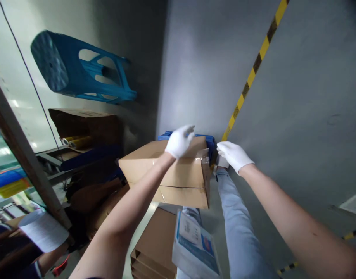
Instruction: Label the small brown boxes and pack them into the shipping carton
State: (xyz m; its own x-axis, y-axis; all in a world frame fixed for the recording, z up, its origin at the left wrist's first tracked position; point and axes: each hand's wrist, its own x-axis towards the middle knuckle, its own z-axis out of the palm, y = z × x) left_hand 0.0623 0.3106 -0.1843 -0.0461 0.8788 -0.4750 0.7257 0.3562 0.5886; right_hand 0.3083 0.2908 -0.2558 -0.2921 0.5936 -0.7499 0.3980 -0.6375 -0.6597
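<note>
A closed cardboard box [182, 176] with clear tape at its right end stands in front of my legs, on or against a blue plastic piece [211, 144]. My left hand [179, 142], in a white glove, is over the top of the box with thumb and fingers apart and nothing in it. Whether it touches the cardboard I cannot tell. Right of the box, apart from it, my right hand [233, 155] is also gloved in white, its fingers stretched out and holding nothing. It appears above my right foot.
A blue plastic stool [85, 69] stands at upper left. Below it are an open carton [90, 130] with yellow rolls and a workbench post [26, 151]. Flattened cardboard [157, 244] lies near my legs. A badge holder [195, 244] hangs before me. Yellow-black tape [250, 77] crosses the floor.
</note>
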